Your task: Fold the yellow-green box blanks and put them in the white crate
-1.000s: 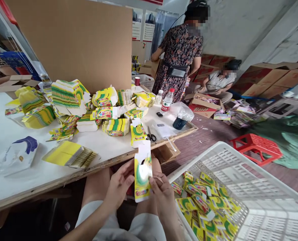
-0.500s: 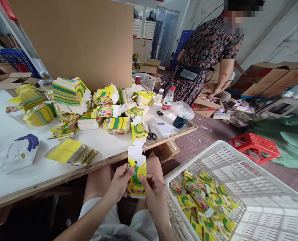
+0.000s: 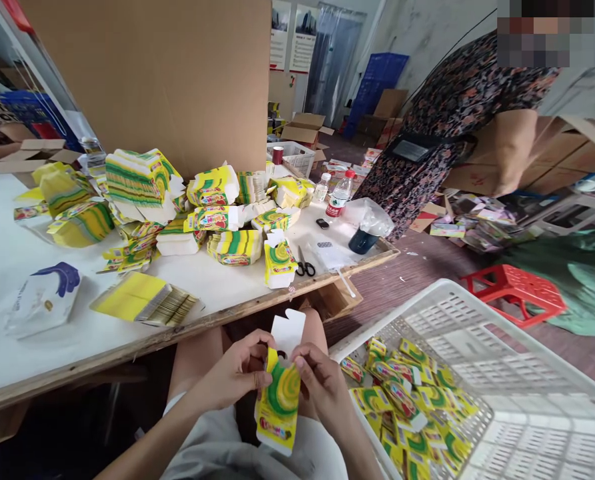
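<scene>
Evidently, we have a yellow-and-green paperboard carton (image 3: 281,403) at the lower middle of the frame, gripped by its upper part from both sides. Our left hand (image 3: 247,370) is mostly closed on it, thumb at the carton's left edge and fingers curled near the upper corner. Our right hand (image 3: 320,377) pinches the upper right edge between thumb and fingertip, its remaining fingers bent. We cannot tell what the fingers hidden behind the card are doing.

We would judge light, even pressure on the two side edges best, so that the thin card follows its creases and does not buckle. Our thumbs probably serve better near the folds than on the flat printed face, and the tall white flap (image 3: 288,328) could crease in the wrong place if pushed.

The carton's face shows a green swirl on yellow, with colourful lettering near its lower end, too small for us to read. At the lower right, a white plastic basket (image 3: 445,285) holds similarly printed cartons (image 3: 402,397).
</scene>
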